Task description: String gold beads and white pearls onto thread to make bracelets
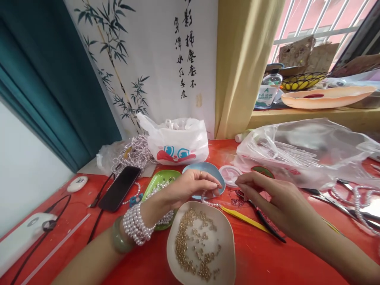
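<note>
Pearly white beads are forming a short strand (210, 203) in the head view, hanging below the left hand (191, 185) and curving down and rightward, its lower end pointing toward the yellow tweezers (246, 220). The left hand is curling closed, seemingly gripping the strand's upper end, so it is clearly lying nearer. Across a gap to its right, the right hand (274, 194) is hovering with thumb and forefinger almost meeting; whether they are pinching anything fine, I cannot tell. Gold beads (181, 246) are lying in the cream tray (227, 239), below the left hand.
</note>
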Action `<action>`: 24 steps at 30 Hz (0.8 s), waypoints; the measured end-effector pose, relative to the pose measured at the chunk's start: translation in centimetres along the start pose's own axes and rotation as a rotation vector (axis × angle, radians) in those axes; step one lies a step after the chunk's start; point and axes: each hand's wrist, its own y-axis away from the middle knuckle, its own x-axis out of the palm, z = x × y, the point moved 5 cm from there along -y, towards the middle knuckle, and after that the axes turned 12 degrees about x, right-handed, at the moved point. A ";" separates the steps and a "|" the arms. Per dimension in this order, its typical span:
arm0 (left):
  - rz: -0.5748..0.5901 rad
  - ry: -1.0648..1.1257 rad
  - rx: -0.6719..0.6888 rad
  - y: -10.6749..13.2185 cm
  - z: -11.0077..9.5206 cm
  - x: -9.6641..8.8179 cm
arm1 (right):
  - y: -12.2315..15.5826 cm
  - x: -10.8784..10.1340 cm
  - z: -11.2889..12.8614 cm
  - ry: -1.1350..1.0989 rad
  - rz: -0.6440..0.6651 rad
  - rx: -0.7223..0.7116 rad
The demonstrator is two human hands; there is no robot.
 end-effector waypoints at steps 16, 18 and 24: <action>0.011 0.041 -0.034 0.2 0.2 0.4 | 0.3 -0.5 1.2 0.086 -0.108 -0.131; 0.001 0.052 -0.034 0.2 0.2 0.4 | 0.3 -0.4 1.0 0.081 -0.101 -0.119; -0.001 0.042 -0.047 0.2 0.3 0.3 | 0.3 0.0 0.5 0.040 -0.042 -0.093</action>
